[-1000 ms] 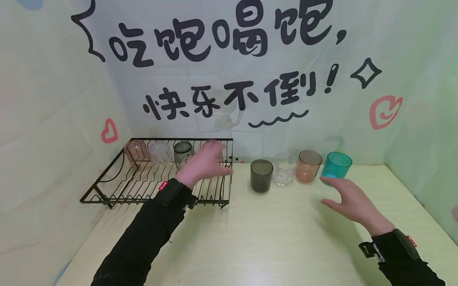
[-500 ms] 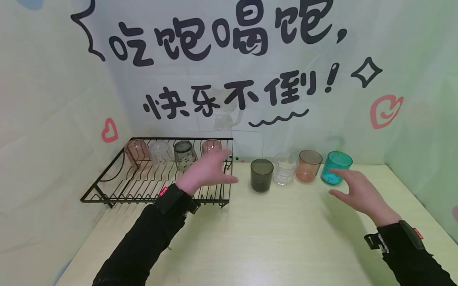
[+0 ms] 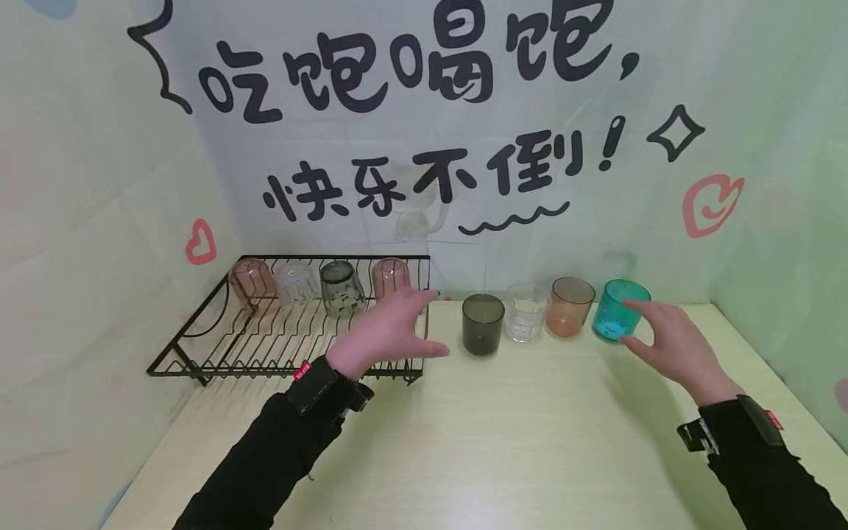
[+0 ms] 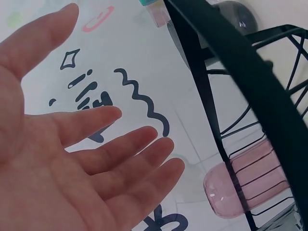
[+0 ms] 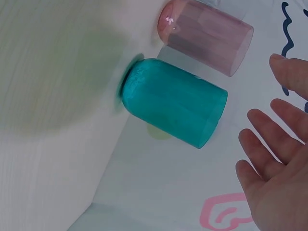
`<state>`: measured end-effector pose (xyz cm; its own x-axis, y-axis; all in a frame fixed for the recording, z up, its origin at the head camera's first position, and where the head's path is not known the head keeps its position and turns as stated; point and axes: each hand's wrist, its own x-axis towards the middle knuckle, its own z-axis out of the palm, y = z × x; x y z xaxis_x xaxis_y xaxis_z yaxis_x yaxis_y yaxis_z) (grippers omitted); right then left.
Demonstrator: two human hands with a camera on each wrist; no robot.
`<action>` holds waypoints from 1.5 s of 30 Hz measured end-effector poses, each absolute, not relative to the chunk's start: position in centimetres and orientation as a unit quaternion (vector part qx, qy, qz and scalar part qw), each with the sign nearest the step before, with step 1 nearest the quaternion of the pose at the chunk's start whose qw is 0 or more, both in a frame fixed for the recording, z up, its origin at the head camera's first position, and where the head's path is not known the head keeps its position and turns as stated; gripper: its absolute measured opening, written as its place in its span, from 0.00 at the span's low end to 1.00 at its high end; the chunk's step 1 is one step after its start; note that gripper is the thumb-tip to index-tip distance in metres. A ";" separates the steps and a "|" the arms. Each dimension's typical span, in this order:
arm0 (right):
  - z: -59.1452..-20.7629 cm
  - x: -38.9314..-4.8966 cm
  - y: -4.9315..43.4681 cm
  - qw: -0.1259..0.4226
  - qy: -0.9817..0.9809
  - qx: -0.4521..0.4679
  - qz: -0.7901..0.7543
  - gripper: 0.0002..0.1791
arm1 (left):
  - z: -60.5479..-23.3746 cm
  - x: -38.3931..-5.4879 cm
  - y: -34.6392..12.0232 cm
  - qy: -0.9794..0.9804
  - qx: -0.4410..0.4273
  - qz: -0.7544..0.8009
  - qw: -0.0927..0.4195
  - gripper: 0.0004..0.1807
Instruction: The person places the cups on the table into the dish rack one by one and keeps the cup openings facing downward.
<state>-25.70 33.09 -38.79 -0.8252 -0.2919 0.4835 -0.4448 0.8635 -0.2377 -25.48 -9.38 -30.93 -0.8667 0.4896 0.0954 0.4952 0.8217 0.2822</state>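
My left hand hovers over the right part of a black wire drying rack, fingers extended and holding nothing. Behind it a pink glass appears upside down on the rack; the left wrist view shows the pink glass through the wires. My right hand is in front of a teal glass, thumb and fingers spread. The right wrist view shows a gap between the fingers and the teal glass. That glass stands upright on the table.
Left of the teal glass stand an orange glass, a clear glass and a dark grey glass. More glasses share the rack's back: dark green-grey, clear and reddish. A printed cloth hangs behind.
The left hand has drifted right and down, uncovering the pink glass. The right hand has gone right and up, closer to the teal glass. No glass has moved.
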 end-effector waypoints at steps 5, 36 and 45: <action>-38.9 -26.2 33.4 0.234 -0.940 0.185 0.169 0.32 | -31.2 -25.0 -9.2 -0.952 -0.263 -0.156 0.027 0.45; -41.3 -29.7 33.2 0.294 -0.929 0.162 0.156 0.34 | -33.9 -23.2 -8.1 -0.933 -0.278 -0.162 0.161 0.47; -41.8 -30.2 33.5 0.237 -0.948 0.156 0.141 0.39 | -35.0 -22.8 -7.6 -0.929 -0.287 -0.170 0.161 0.45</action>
